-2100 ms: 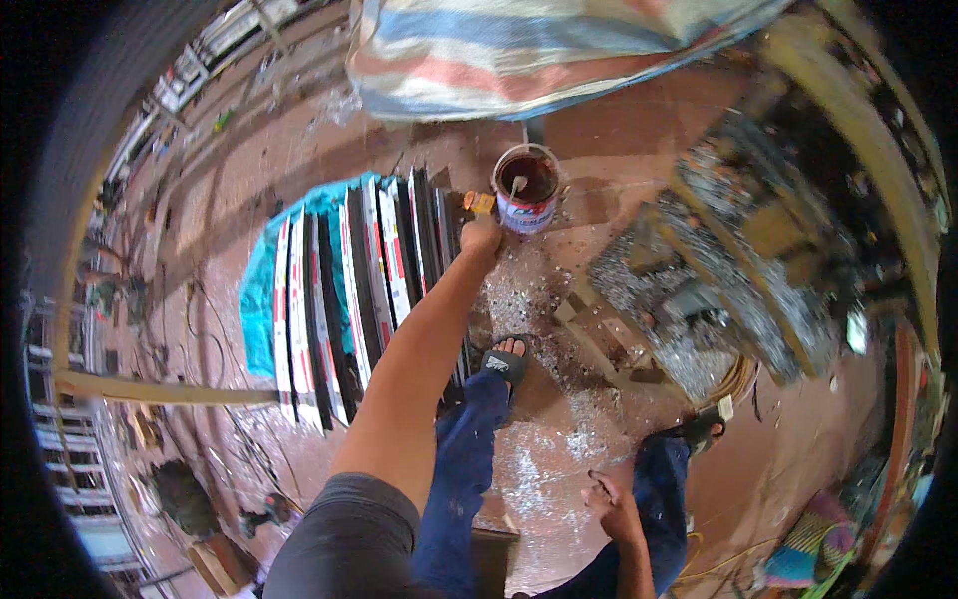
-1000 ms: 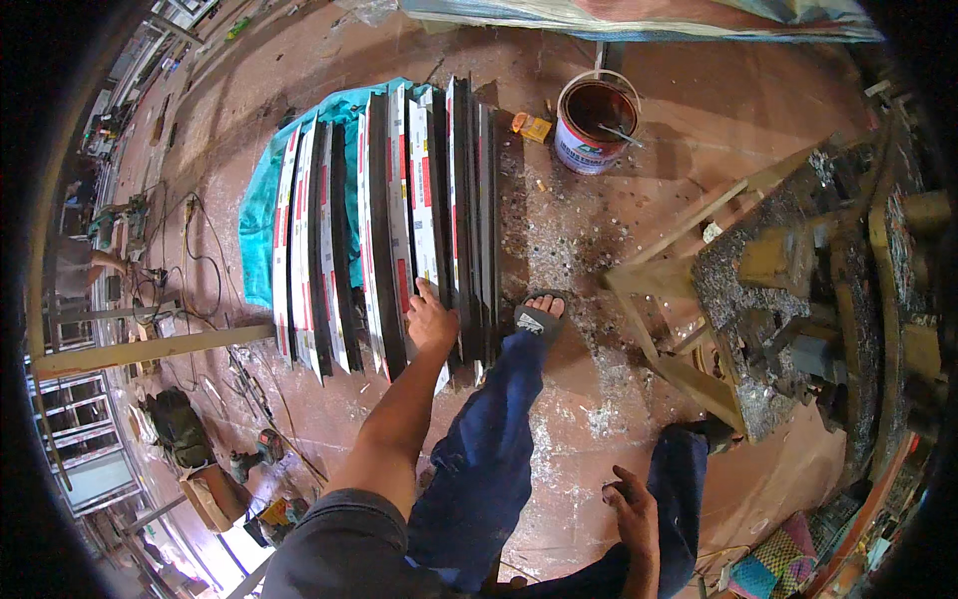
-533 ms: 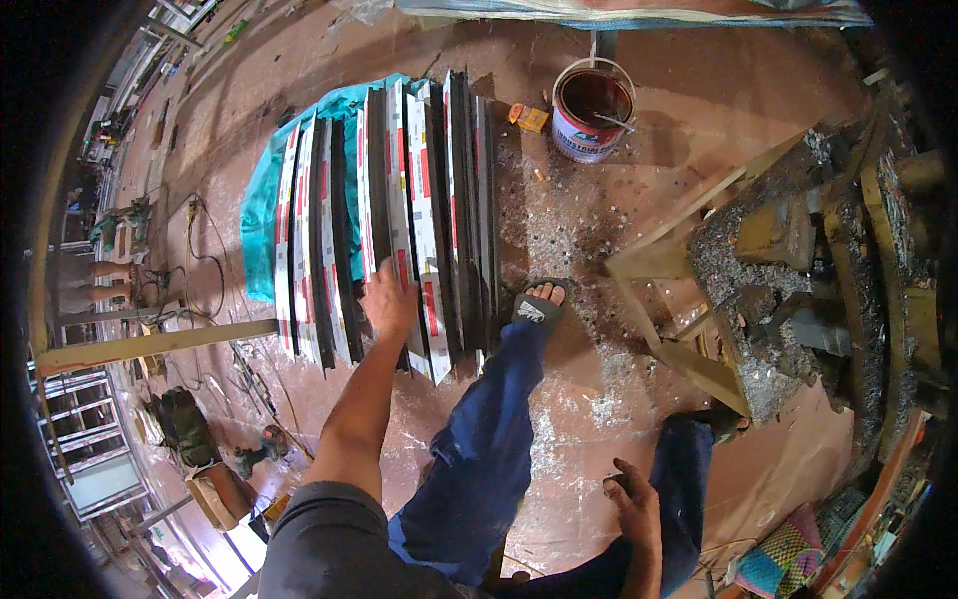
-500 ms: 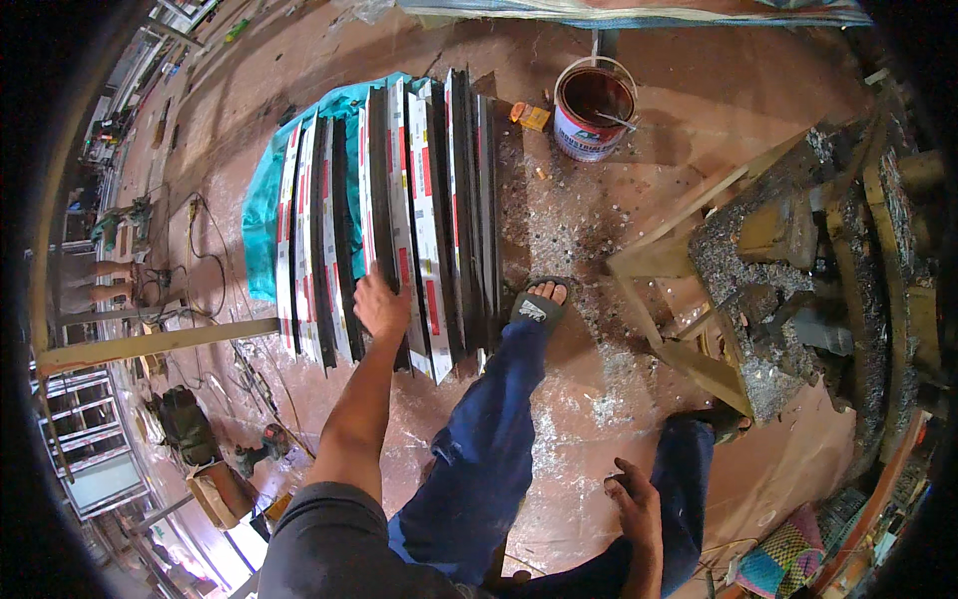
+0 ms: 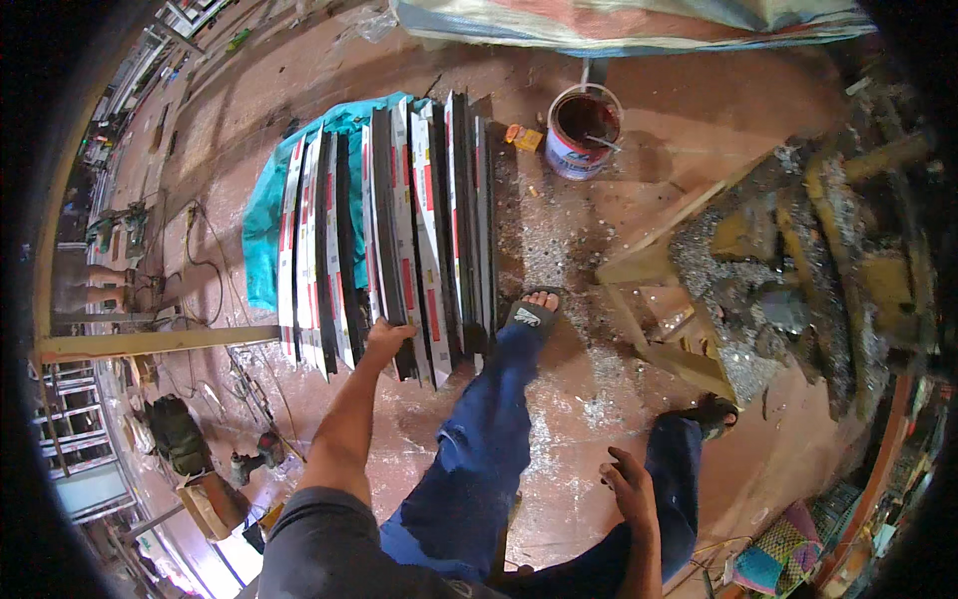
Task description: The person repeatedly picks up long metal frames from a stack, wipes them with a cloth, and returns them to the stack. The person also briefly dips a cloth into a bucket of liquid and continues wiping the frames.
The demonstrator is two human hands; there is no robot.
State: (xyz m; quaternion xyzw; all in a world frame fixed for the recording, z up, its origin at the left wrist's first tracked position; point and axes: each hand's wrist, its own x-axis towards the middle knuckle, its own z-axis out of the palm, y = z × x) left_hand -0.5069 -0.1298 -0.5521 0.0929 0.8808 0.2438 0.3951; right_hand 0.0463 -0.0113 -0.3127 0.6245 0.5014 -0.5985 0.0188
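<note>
Several long metal bars, dark with white-and-red printed film on some faces, lie side by side in front of me. A teal sheet shows under and beside them. My left hand is closed at the near end of one dark metal bar in the middle of the row, with part of the grip hidden behind the hand. Away from the bars, by my bent knee, my right hand hangs with fingers loosely bent and apart. Its fingertips look dark, and nothing shows in it.
A bucket of dark reddish-brown liquid with a stick stands beyond the bars, beside a small yellow-orange box. To the right is a wooden frame with metal scraps. A beam reaches in from the left. Cables lie across the floor.
My left hand has come nearer to me along the bars and closed at the bar's end. My right hand has barely moved. The whole view has shifted slightly.
</note>
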